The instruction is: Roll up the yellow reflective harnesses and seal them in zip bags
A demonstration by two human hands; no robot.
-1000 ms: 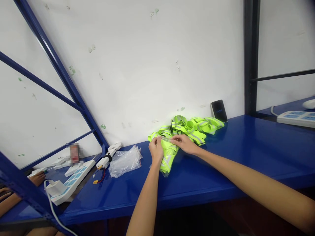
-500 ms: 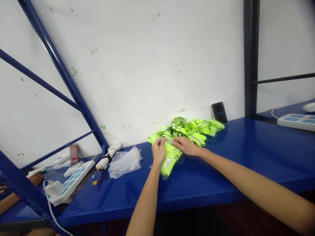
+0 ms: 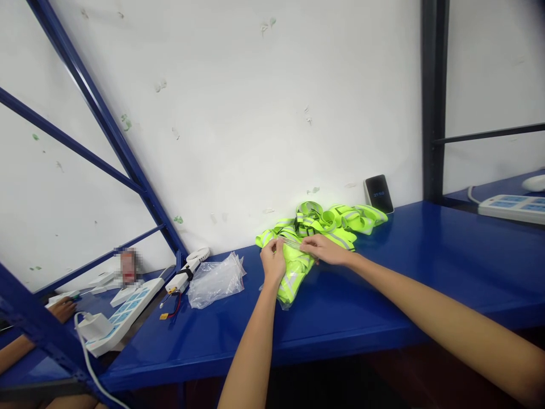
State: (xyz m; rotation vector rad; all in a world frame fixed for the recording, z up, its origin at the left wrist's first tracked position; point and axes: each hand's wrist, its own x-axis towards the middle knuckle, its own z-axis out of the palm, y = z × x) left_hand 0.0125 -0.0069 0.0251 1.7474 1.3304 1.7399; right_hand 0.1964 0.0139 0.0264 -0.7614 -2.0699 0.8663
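Note:
A clear plastic bag with a folded neon yellow-green reflective strap bundle [image 3: 291,279] inside lies near the middle of the blue table [image 3: 349,318]. My left hand [image 3: 273,260] pinches the left end of the bag's upper edge. At the right part of the same edge, my right hand [image 3: 322,249] is closed on the clear plastic. Behind my hands, against the wall, sits a loose heap of neon straps [image 3: 361,218] with silver stripes and black buckles. Some flat clear bags [image 3: 216,281] rest on the table to the left.
A dark-screened device [image 3: 378,195] leans on the wall. Left are a small white fan [image 3: 198,255], a battery pack with wires [image 3: 179,282] and a power strip [image 3: 128,318]. Another person's hand [image 3: 63,309] is beyond the blue frame [image 3: 142,190]. Another power strip [image 3: 513,208] stands right.
My right hand has shifted slightly right along the bag's edge, and both hands are a touch higher. The other person's hand has moved slightly.

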